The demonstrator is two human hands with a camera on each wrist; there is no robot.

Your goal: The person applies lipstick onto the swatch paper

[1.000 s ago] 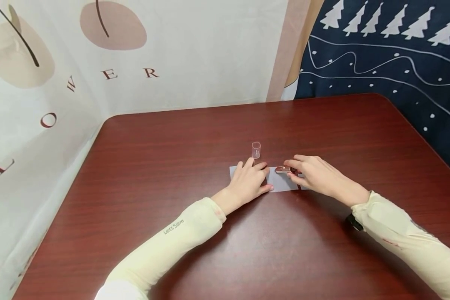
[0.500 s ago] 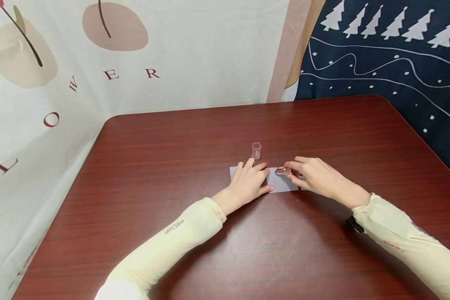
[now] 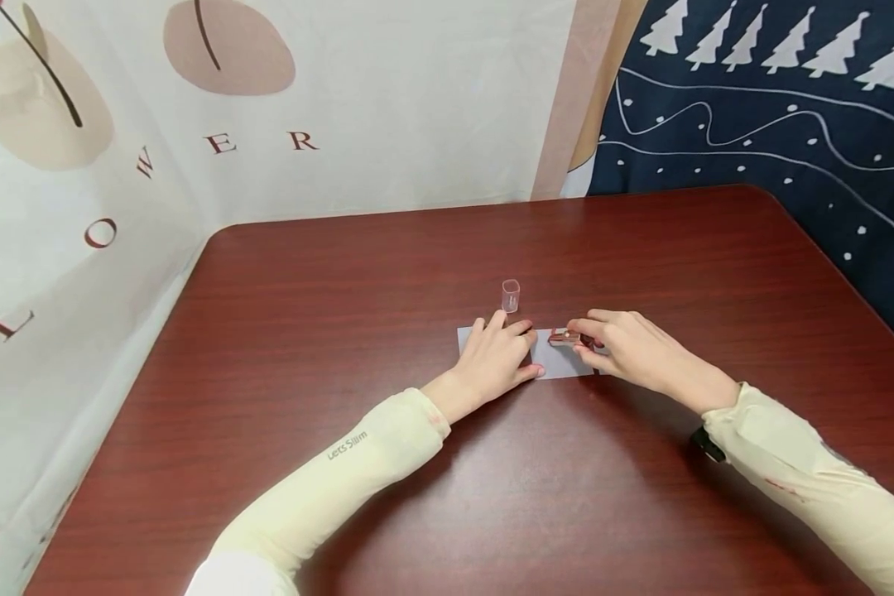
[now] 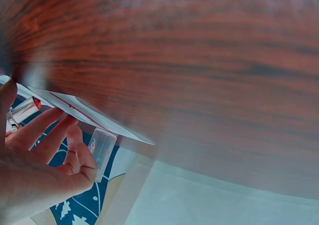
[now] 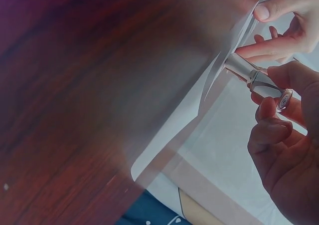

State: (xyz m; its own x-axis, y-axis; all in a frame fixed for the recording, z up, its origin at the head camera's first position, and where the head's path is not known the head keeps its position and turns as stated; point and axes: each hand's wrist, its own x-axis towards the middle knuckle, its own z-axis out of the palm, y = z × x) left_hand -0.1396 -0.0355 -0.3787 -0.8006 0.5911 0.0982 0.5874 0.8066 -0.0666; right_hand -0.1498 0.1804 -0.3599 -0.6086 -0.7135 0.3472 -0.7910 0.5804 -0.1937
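Observation:
My right hand (image 3: 633, 348) pinches a shiny metallic lipstick (image 3: 566, 338) between thumb and fingers, its red tip pointing left, low over a strip of white paper (image 3: 562, 364). The lipstick (image 5: 244, 70) also shows in the right wrist view, where its tip is hidden. Spread over the left part of the paper, my left hand (image 3: 487, 364) rests with its fingers extended. A red line (image 4: 75, 108) runs along the paper in the left wrist view. Just beyond the left fingertips stands a clear cap (image 3: 510, 295).
The reddish-brown wooden table (image 3: 387, 513) extends around the paper on all sides. Behind it hang a white cloth (image 3: 417, 108) with printed letters and a dark blue cloth (image 3: 752, 124) with white trees.
A small red mark shows on the paper beside the lipstick's tip, clearer than before. The right hand has barely shifted, and the left hand stays in place on the paper.

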